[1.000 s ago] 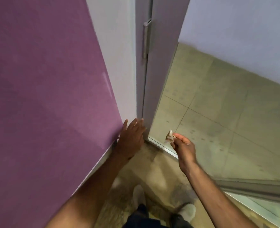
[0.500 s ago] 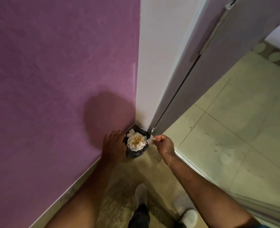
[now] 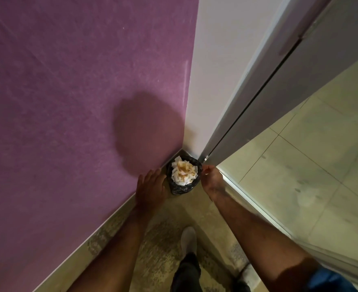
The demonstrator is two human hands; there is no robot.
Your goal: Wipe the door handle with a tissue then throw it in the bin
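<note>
The bin (image 3: pixel 184 178) sits on the floor (image 3: pixel 159 245) in the corner, where the purple wall (image 3: pixel 72 98) meets the white wall (image 3: pixel 218 66), just beside the door (image 3: pixel 313 66); it is lined with a black bag and heaped with crumpled, stained tissues that rise to its rim. The left hand (image 3: pixel 151 189) hangs flat beside the bin, fingers spread and empty, close to the bag but not clearly touching it; the right hand (image 3: pixel 213 179) hovers at the bin's far rim, fingertips (image 3: pixel 204 168) drawn together in a pinch. Whether the tissue is between them I cannot tell; nothing white shows clearly at the tips, and it may already lie among the others in the heap.

A tissue is nearly weightless, soft and limp; it will crush to nothing under a pinch, and a light hold on any bunched corner does. Because the bin looks full, a dropped tissue could roll off the pile; I judge it wants placing on the centre of the heap, perhaps pressed down lightly, rather than tossing.
</note>
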